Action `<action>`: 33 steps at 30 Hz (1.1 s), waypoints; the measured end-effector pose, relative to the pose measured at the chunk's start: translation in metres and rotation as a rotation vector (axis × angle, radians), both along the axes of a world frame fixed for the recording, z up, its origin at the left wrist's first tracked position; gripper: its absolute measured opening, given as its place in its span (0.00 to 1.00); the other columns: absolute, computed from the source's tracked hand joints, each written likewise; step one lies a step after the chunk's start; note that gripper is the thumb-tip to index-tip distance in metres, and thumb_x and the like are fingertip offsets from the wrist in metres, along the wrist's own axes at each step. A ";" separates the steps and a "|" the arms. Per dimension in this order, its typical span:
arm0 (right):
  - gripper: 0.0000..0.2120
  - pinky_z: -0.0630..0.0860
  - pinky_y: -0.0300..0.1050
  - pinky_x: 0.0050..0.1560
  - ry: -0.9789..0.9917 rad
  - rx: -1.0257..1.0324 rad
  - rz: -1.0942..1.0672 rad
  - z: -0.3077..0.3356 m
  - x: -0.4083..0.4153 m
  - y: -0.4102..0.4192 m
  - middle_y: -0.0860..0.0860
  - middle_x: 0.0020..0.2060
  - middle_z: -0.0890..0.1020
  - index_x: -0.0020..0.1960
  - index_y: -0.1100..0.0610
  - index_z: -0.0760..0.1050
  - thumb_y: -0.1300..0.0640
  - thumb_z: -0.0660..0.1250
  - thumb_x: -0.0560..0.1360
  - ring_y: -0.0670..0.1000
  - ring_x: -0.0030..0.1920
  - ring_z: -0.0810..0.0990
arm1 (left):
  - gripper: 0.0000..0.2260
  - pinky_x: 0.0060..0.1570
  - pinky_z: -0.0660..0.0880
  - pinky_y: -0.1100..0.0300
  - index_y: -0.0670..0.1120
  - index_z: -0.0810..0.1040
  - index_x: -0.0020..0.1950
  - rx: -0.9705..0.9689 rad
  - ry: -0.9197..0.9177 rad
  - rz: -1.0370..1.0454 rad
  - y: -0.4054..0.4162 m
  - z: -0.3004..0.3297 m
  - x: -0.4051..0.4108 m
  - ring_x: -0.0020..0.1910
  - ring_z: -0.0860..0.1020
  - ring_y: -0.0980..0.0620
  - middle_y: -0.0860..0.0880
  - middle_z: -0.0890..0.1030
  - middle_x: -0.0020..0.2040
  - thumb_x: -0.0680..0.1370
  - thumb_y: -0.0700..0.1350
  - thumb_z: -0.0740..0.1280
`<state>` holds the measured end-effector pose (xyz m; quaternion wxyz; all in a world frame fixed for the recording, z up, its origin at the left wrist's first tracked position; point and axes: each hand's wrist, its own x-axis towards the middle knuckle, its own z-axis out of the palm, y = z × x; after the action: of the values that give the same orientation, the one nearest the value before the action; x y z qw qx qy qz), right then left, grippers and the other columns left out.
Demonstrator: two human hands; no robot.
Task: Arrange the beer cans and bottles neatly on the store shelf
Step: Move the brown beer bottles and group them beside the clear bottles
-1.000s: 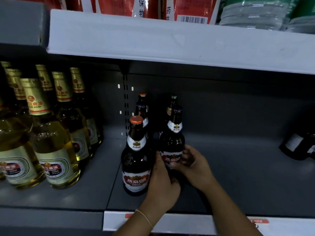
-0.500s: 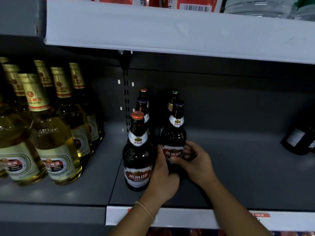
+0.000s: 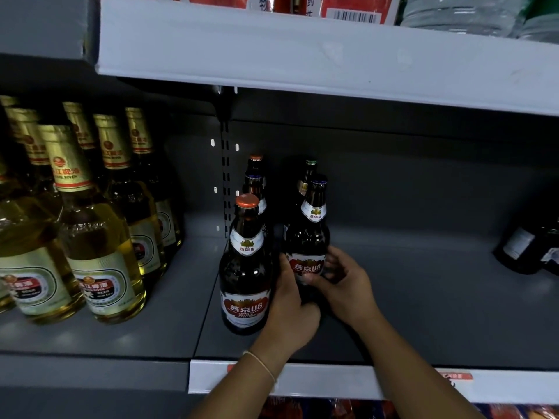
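Two short rows of dark brown beer bottles with red-and-white labels stand on the grey shelf (image 3: pixel 423 297). The front left bottle (image 3: pixel 245 267) has an orange cap. Beside it, a little further back, stands a blue-capped bottle (image 3: pixel 310 234). My left hand (image 3: pixel 290 309) and my right hand (image 3: pixel 344 282) both grip the lower body of that blue-capped bottle, one on each side. Three more dark bottles stand behind these, partly hidden.
Several clear gold-foil bottles of yellow beer (image 3: pixel 93 237) fill the shelf's left section. A dark bottle (image 3: pixel 526 246) lies at the far right. The upper shelf's white edge (image 3: pixel 302 55) hangs overhead, with red packs and water bottles on it. A price strip (image 3: pixel 332 379) runs along the front.
The blue-capped bottle between my hands has shifted slightly back and upright beside the orange-capped one. Both hands keep their grip on it.
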<state>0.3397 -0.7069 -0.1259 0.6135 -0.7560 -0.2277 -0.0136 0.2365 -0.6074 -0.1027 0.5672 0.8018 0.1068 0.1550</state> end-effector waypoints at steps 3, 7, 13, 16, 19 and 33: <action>0.32 0.78 0.53 0.62 -0.001 -0.003 -0.002 0.001 0.000 0.001 0.49 0.56 0.84 0.67 0.57 0.75 0.63 0.81 0.65 0.49 0.58 0.82 | 0.45 0.75 0.57 0.51 0.56 0.41 0.78 0.000 0.009 0.021 0.001 -0.003 0.002 0.75 0.56 0.55 0.52 0.60 0.76 0.66 0.41 0.60; 0.31 0.78 0.50 0.62 -0.011 -0.018 0.001 0.003 -0.003 0.001 0.47 0.56 0.84 0.67 0.55 0.75 0.62 0.80 0.66 0.46 0.59 0.81 | 0.45 0.75 0.55 0.51 0.54 0.39 0.78 0.020 0.036 0.026 -0.001 -0.002 0.000 0.76 0.53 0.54 0.51 0.56 0.77 0.66 0.41 0.60; 0.31 0.78 0.47 0.62 0.035 -0.045 0.026 0.008 -0.001 -0.003 0.49 0.58 0.83 0.68 0.57 0.74 0.62 0.79 0.67 0.46 0.61 0.81 | 0.41 0.72 0.43 0.66 0.44 0.39 0.78 0.115 0.058 0.074 -0.011 0.007 -0.011 0.77 0.46 0.54 0.48 0.48 0.79 0.74 0.34 0.62; 0.28 0.78 0.42 0.61 0.064 -0.014 0.012 0.016 0.000 -0.010 0.53 0.59 0.82 0.69 0.60 0.72 0.63 0.76 0.71 0.49 0.60 0.81 | 0.39 0.69 0.43 0.69 0.45 0.41 0.78 0.100 0.048 0.056 -0.022 0.015 -0.021 0.77 0.46 0.56 0.50 0.47 0.79 0.75 0.34 0.61; 0.22 0.77 0.43 0.61 0.058 0.015 -0.065 0.030 -0.001 -0.023 0.53 0.56 0.82 0.68 0.59 0.73 0.58 0.72 0.75 0.47 0.57 0.81 | 0.37 0.70 0.44 0.70 0.48 0.42 0.78 0.064 -0.020 -0.004 -0.038 0.023 -0.033 0.76 0.45 0.61 0.55 0.47 0.78 0.76 0.35 0.60; 0.13 0.77 0.33 0.50 -0.089 0.021 -0.325 0.092 0.041 -0.201 0.46 0.47 0.82 0.61 0.55 0.78 0.53 0.68 0.78 0.40 0.47 0.81 | 0.19 0.67 0.67 0.62 0.47 0.67 0.71 0.035 -0.264 -0.229 -0.163 0.071 0.086 0.65 0.71 0.59 0.50 0.72 0.69 0.80 0.40 0.60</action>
<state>0.3804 -0.9078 -0.0337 0.6006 -0.7749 -0.1291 -0.1486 0.3227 -0.7705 -0.0314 0.5760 0.7912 -0.0635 0.1954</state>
